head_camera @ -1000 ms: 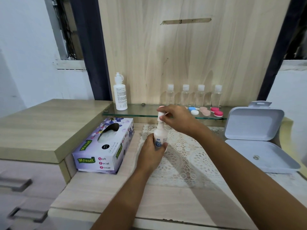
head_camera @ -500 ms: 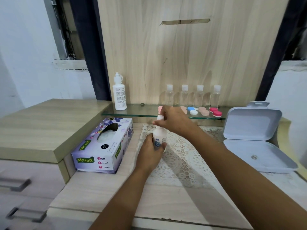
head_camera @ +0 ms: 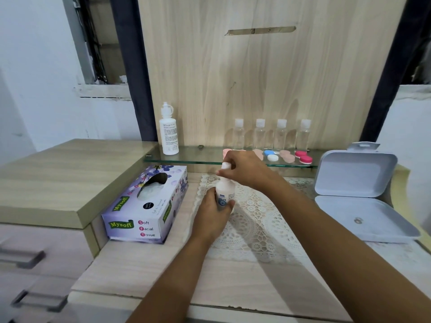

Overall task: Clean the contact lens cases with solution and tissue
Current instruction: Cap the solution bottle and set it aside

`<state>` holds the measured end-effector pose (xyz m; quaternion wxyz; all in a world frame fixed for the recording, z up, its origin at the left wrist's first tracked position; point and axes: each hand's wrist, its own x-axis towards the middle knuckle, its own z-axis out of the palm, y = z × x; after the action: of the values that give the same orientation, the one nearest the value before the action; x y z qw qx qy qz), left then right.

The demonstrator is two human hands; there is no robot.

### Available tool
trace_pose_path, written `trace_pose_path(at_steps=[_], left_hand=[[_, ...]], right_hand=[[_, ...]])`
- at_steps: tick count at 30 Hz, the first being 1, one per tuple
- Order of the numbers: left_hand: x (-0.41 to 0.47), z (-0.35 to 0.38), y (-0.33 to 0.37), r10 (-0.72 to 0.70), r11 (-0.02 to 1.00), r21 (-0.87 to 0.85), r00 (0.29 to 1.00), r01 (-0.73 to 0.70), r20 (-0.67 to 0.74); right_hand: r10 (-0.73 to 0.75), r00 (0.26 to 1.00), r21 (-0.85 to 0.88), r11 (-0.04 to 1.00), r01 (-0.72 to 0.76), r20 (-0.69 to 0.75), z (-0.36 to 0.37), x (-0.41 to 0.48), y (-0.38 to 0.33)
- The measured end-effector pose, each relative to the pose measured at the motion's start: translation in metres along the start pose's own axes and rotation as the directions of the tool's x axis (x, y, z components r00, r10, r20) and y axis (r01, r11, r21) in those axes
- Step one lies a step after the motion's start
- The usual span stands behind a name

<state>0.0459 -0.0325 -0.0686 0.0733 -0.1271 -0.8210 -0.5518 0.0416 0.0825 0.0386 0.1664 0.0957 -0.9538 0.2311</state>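
Both hands [head_camera: 213, 213] grip solution bottle [head_camera: 224, 194]

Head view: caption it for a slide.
Left hand holds the solution bottle; right hand grips its cap.

Desk [head_camera: 163, 271]: tissue box [head_camera: 144, 206] left, lace mat [head_camera: 256, 220] centre, open white box [head_camera: 359, 199] right. Glass shelf [head_camera: 198, 157]: bottles [head_camera: 260, 136], lens cases [head_camera: 303, 157].

just the one view here, head-worn and wide, sitting close above the desk's [head_camera: 151, 271] front edge, looking forward and down across it to the glass shelf [head_camera: 200, 158] and wooden back panel [head_camera: 256, 78], low cabinet [head_camera: 58, 173] off its left edge.
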Motion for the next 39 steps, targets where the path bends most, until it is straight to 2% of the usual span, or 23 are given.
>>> trace_pose_path(at_steps=[2,4,7,9,18,20,24,32,39], left_hand=[[0.001,0.0,0.0,0.001,1.0,-0.001,1.0,-0.001,0.0],[0.001,0.0,0.001,0.0,1.0,0.0,1.0,0.0,0.0],[0.0,0.0,0.002,-0.005,1.0,-0.002,1.0,0.005,0.001],[-0.001,0.0,0.002,-0.003,1.0,0.0,1.0,0.003,0.003],[-0.001,0.0,0.002,-0.003,1.0,-0.016,1.0,0.003,-0.003],[-0.001,0.0,0.002,-0.004,1.0,-0.019,1.0,0.004,-0.001],[-0.001,0.0,0.003,0.002,1.0,-0.006,1.0,-0.002,0.001],[-0.002,0.0,0.003,0.008,1.0,-0.011,1.0,-0.008,-0.002],[-0.001,0.0,0.003,0.001,1.0,-0.006,1.0,-0.001,-0.002]], right_hand=[[0.008,1.0,-0.071,0.997,-0.01,-0.024,0.003,0.0,-0.001],[0.013,1.0,-0.088,0.996,-0.012,0.012,0.004,0.0,0.0],[-0.012,0.992,0.055,0.998,0.005,0.123,-0.003,-0.003,0.003],[-0.028,0.99,0.069,0.997,0.018,0.142,-0.007,-0.004,0.004],[0.012,1.0,-0.095,0.995,-0.009,0.026,0.002,-0.002,0.002],[0.012,0.999,-0.027,1.0,-0.011,0.033,0.0,-0.006,0.005],[-0.041,0.997,0.267,0.963,0.023,0.06,-0.007,-0.016,0.005],[-0.048,0.998,0.164,0.985,0.055,-0.046,-0.011,-0.02,0.009],[-0.039,0.998,0.23,0.972,0.048,-0.046,-0.002,-0.024,0.011]])
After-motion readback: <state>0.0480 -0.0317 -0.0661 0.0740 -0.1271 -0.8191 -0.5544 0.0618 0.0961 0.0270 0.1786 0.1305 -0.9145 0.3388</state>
